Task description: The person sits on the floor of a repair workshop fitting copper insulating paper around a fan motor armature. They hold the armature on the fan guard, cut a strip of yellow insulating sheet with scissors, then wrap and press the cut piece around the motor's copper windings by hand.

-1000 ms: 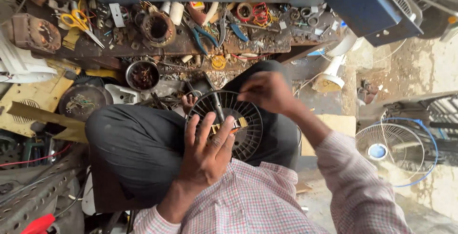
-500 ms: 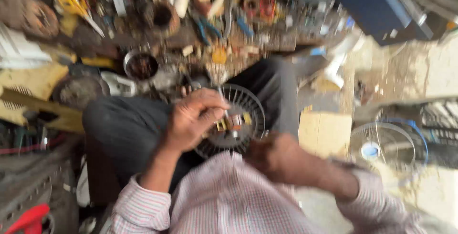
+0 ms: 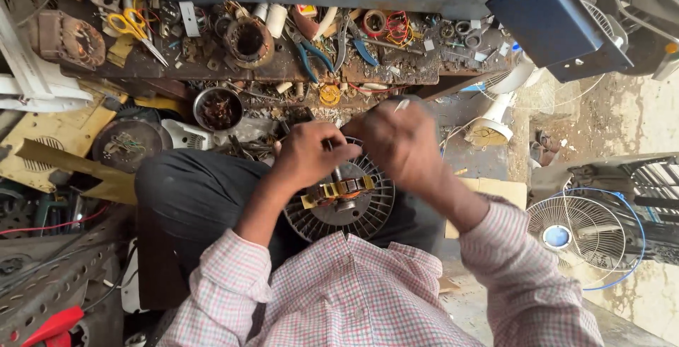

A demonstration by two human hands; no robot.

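Your left hand is curled loosely over the top edge of a round, dark, ribbed fan motor housing that rests on your lap, against your dark trousers. The fingers bend down onto the part and touch it near the metal shaft at its middle; whether they pinch anything small you cannot tell. Across the centre of the housing lies a yellowish stator piece with copper-coloured windings, just below that hand.

Your right hand is just beside the left, above the housing's upper right rim. It is blurred, with the fingers drawn together; something small and pale shows at its top, but what it holds cannot be made out.

Both forearms come up from sleeves of a pink and white checked shirt.

Beyond the hands, a low, cluttered wooden workbench runs across the top of the view. On it lie yellow-handled scissors, blue-handled pliers, a rusty round motor stator and a coil of red wire. A small metal bowl of rusty bits stands just below the bench edge, to the left of your knee. Well apart on the right, on the ground, a white fan guard with a blue hub lies flat.
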